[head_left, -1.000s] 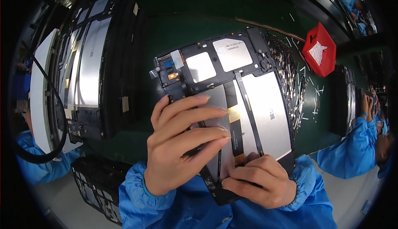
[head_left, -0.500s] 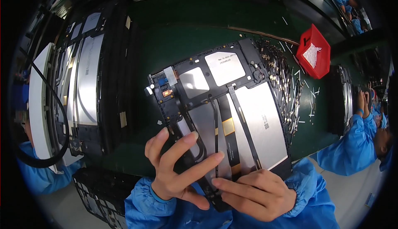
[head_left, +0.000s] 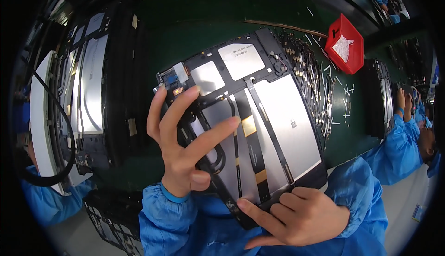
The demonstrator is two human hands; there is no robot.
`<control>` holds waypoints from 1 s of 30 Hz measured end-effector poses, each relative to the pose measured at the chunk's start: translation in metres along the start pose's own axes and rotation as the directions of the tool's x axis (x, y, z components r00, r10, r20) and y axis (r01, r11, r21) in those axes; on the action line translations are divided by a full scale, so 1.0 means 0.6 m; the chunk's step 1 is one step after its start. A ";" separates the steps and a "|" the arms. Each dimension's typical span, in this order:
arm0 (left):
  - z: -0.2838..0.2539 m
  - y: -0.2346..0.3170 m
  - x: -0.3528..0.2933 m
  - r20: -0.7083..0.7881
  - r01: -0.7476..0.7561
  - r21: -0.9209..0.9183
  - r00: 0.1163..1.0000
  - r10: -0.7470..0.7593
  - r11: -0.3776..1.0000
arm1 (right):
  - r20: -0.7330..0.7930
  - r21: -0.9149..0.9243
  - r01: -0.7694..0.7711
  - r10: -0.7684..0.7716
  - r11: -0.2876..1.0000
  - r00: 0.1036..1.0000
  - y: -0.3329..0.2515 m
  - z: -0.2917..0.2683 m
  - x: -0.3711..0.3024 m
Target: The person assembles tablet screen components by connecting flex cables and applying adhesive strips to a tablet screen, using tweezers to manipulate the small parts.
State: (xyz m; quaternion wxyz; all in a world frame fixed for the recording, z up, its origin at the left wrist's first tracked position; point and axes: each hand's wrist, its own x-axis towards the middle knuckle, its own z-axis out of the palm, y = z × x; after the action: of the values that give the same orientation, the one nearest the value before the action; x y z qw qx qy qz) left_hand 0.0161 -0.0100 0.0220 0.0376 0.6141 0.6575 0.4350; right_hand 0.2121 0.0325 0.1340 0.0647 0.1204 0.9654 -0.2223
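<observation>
An opened tablet body (head_left: 303,149), black-framed with silver panels, lies tilted before me. Thin black flex cables run down its middle, among them a narrow flex cable (head_left: 238,172) and a wider one with gold patches (head_left: 254,151). My left hand (head_left: 178,151) is spread over the tablet's left side. Its index fingertip rests at the upper part of the narrow cable, and the other fingers reach toward the top left corner. My right hand (head_left: 306,214) has its index fingertip at the narrow cable's lower end; the thumb stands apart and the remaining fingers are curled, holding nothing visible.
Many small dark strips (head_left: 306,70) lie heaped along the tablet's right edge. Beyond them stands a red bin (head_left: 356,54) with white strips inside. Similar tablet bodies (head_left: 95,84) are at left, near a black cable (head_left: 65,112). Co-workers in blue sleeves (head_left: 394,158) sit on either side.
My left hand has moved up along the tablet, its index finger sliding up the narrow cable. My right hand's middle fingers have curled in while its index stays at the cable's lower end.
</observation>
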 end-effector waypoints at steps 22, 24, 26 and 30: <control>-0.014 0.163 -0.056 -0.011 0.371 -0.441 0.908 -0.418 0.817 | -0.332 0.942 0.093 0.854 0.323 0.401 0.131 0.023 -0.090; 0.003 0.145 -0.036 -0.101 0.292 -0.480 0.918 -0.383 0.827 | -0.412 0.863 -0.010 0.716 0.505 0.564 0.227 -0.002 -0.122; 0.019 0.111 -0.043 -0.236 0.240 -0.417 0.903 -0.360 0.876 | -0.511 0.852 0.133 0.748 0.507 0.424 0.256 -0.053 -0.067; 0.032 0.053 -0.133 -0.220 0.444 -0.354 0.816 -0.535 0.823 | -0.425 0.901 0.299 0.779 0.315 0.461 0.397 -0.164 0.069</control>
State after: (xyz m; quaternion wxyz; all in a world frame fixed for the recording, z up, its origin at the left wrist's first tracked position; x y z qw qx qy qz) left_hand 0.0710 -0.0712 -0.0090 0.1344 0.3340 0.7215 0.5914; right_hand 0.2274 0.2921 0.1159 -0.4521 0.4003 0.5128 -0.6103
